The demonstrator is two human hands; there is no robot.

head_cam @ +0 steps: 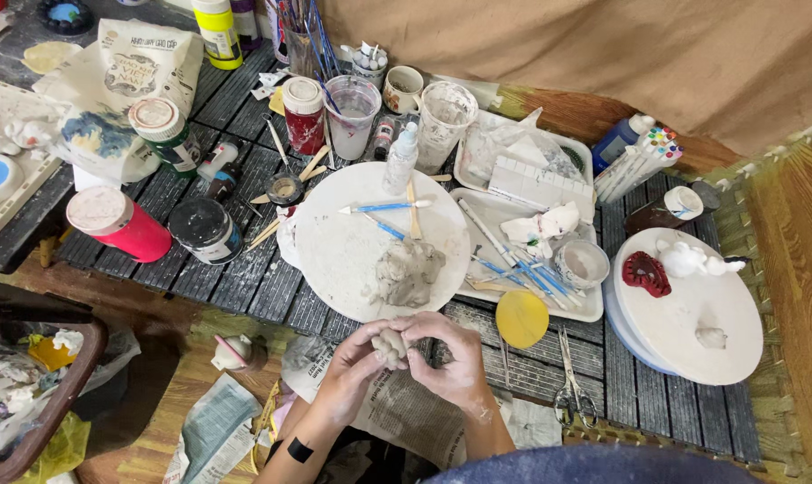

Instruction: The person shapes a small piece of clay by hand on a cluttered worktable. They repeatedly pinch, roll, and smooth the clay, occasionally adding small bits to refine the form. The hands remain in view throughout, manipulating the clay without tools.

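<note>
Clay work is judged early: a small grey lump (pixel 390 345) is pressed between both hands over the near table edge, without recognisable form, while a larger clay mass (pixel 408 272) lies unused on the round white board (pixel 334 251). The left hand (pixel 350 369) is closed round the lump's left side, and the right hand (pixel 449 358) is clamped on its right side, fingers curled over.

At far left a white printed bag (pixel 137 67) is propped, with a yellow bottle (pixel 218 31) behind it. A pink jar (pixel 119 224), a green jar (pixel 166 133) and a black jar (pixel 206 229) follow, each white-lidded. A red jar (pixel 305 116) stands mid-table, its label unreadable. At right, finished white and red pieces are noted on a second round board (pixel 693 332).
</note>
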